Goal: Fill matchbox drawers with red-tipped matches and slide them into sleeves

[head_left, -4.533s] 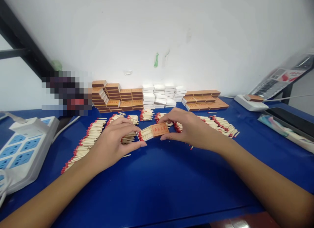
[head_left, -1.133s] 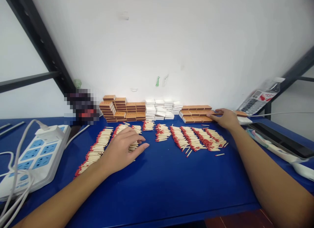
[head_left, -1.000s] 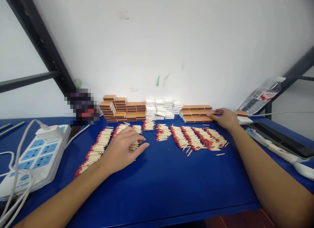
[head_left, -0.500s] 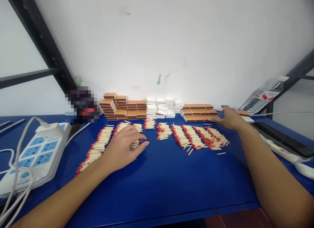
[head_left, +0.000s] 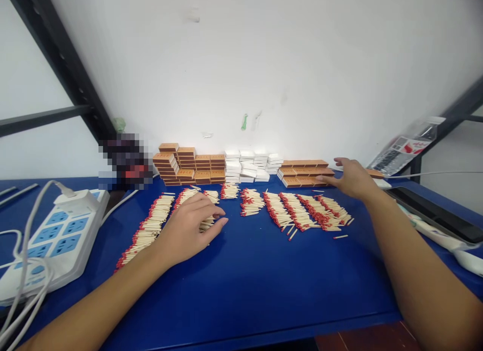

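My left hand (head_left: 194, 224) rests low over the left rows of red-tipped matches (head_left: 158, 210), fingers loosely curved and thumb apart, with nothing seen in its grasp. Some matches are hidden under it. At the right, my right hand (head_left: 352, 180) is spread beside low stacks of orange-brown matchbox sleeves (head_left: 307, 171). Its thumb tip lies at the right end of these sleeves; whether it presses on them I cannot tell. Along the wall stand taller piles of orange-brown matchboxes (head_left: 203, 162) and white matchbox trays (head_left: 248, 170). More matches (head_left: 298, 210) lie in slanting rows right of centre.
A white power strip (head_left: 56, 240) with cables sits at the left of the blue table (head_left: 249, 285). On the right are a dark phone (head_left: 437, 212), a clear plastic bottle (head_left: 407, 145) and a white cable-like item (head_left: 433, 235). One match (head_left: 340, 236) lies apart near the right rows.
My right hand has shifted slightly left and up, its thumb reaching a little further over the sleeves. My left hand stays nearly still.
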Demonstrator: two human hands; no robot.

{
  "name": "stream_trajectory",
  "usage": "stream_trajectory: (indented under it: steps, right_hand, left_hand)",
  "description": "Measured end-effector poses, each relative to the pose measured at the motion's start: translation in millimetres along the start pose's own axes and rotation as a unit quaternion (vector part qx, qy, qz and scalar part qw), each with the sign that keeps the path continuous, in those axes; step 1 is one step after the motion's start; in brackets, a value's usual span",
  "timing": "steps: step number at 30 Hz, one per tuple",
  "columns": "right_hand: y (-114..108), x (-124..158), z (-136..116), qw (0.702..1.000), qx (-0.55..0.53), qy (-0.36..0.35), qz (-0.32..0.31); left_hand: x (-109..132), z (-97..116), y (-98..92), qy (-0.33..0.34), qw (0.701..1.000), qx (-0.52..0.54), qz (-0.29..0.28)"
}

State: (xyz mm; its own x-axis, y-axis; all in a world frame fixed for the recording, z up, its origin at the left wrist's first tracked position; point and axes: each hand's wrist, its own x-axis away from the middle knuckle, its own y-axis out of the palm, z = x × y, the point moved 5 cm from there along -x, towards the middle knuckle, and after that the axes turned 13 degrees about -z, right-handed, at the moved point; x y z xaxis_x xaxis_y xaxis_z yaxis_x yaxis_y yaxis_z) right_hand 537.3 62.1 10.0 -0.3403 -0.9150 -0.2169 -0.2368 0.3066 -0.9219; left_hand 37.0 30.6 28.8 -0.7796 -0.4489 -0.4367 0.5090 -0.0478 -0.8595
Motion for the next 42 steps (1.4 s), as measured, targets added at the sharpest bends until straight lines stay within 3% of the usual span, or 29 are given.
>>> stream_trajectory:
  steps: [5, 10, 13, 19, 22, 25, 26, 28, 31, 35, 37, 42]
  right_hand:
    - [5.0, 13.7, -78.2, 0.991, -0.045, -0.116, 0.041]
    - [33.7, 27.9, -173.8, 0.950, -0.096, -0.294, -0.053]
    - [44.6, 21.3, -203.3, 0.945, -0.104, -0.303, -0.067]
    - [47.3, 2.0, -214.7, 0.949, -0.106, -0.289, -0.064]
    - [30.0, 8.2, -213.6, 0.950, -0.114, -0.288, -0.045]
    - [5.2, 35.5, -217.1, 0.947, -0.117, -0.298, -0.040]
    - [-0.4, 49.1, -220.2, 0.944, -0.116, -0.303, -0.060]
    - [-1.4, 81.1, -230.4, 0.926, -0.110, -0.325, -0.157]
    - [11.4, 131.0, -250.7, 0.861, -0.112, -0.385, -0.313]
    - [30.8, 156.5, -263.9, 0.817, -0.101, -0.407, -0.395]
    - [34.3, 150.1, -260.6, 0.820, -0.112, -0.403, -0.391]
    - [33.0, 113.4, -232.5, 0.882, -0.082, -0.363, -0.288]
  left_hand:
    - [0.0, -0.3, 0.9, -0.011, 1.000, 0.001, -0.006]
    - [-0.3, 1.0, 2.3, -0.003, 1.000, 0.007, -0.011]
    - [-0.5, 1.9, 1.6, -0.001, 1.000, 0.007, -0.008]
    - [-1.3, 2.7, 0.8, -0.001, 1.000, 0.005, -0.006]
    - [-1.0, 2.9, 0.7, 0.002, 1.000, 0.002, -0.002]
    - [-0.4, 3.0, -0.9, -0.004, 1.000, -0.004, 0.009]
    - [-0.2, 3.1, -1.7, -0.009, 1.000, -0.007, 0.013]
    - [0.1, 3.8, -2.5, -0.021, 1.000, -0.010, 0.015]
    - [0.4, 7.1, 0.5, -0.026, 1.000, -0.014, -0.004]
    - [1.6, 10.1, 12.0, -0.022, 0.998, -0.011, -0.060]
    - [2.8, 9.0, 16.1, -0.027, 0.997, -0.010, -0.072]
    - [5.3, 3.7, 19.5, -0.043, 0.995, -0.006, -0.087]
